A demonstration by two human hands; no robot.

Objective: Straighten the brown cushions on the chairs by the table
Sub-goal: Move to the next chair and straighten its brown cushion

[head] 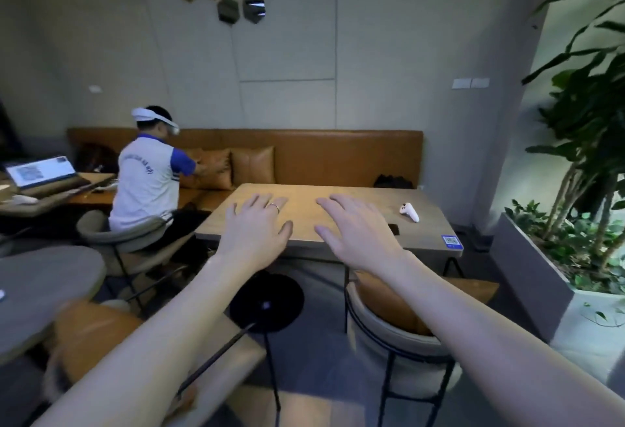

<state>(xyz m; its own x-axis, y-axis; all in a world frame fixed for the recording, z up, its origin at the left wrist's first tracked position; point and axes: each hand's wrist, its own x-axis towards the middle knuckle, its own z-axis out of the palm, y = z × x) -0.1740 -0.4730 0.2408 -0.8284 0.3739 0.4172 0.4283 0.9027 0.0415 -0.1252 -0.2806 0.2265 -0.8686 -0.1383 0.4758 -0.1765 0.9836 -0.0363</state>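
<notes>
Empty and spread flat, our left hand (254,227) and right hand (355,232) hover over the smooth wooden table (304,200), above a round-backed chair (399,342) holding a brown leather cushion (389,305).

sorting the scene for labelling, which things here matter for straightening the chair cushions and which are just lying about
For the job:
- brown cushion on the grey chair at the wooden table
- brown cushion, blurred, on the near left chair
- left hand and right hand, both open and empty

Just lying about:
- white controller on the table
- laptop
- bench cushions
- potted plants
</notes>
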